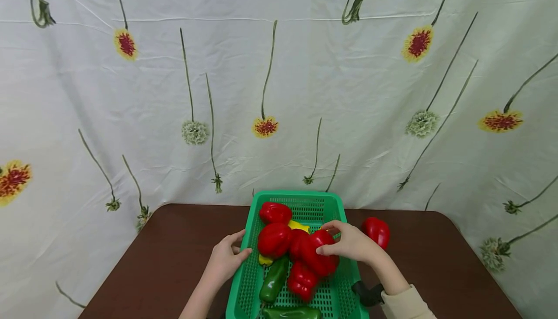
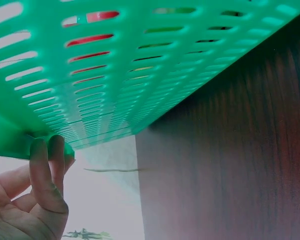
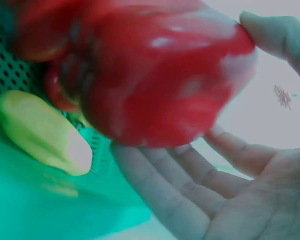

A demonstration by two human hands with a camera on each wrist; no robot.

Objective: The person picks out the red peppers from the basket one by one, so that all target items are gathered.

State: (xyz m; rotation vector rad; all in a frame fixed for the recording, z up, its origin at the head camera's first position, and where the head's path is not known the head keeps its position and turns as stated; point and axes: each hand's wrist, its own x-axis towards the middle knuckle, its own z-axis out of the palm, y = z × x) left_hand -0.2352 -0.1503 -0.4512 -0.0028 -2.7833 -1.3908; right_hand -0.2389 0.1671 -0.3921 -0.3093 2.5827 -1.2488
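Observation:
A green perforated basket [image 1: 301,194] stands on the dark brown table, heaped with vegetables. At its left side, my left hand [image 1: 224,259] holds the rim; in the left wrist view its fingers [image 2: 49,185] curl onto the basket's edge. My right hand [image 1: 350,243] grips a glossy red bell pepper [image 3: 160,85] over the right part of the basket, thumb on one side and fingers on the other. Other red peppers [image 1: 273,240] lie beside it. A yellow pepper [image 3: 45,134] shows below the held one in the right wrist view.
Toward the basket's near end lie long green peppers [image 1: 274,280]. One red pepper [image 1: 376,232] sits on the table [image 1: 183,232] outside, right of the basket. A white flower-printed cloth [image 1: 244,91] hangs behind the table.

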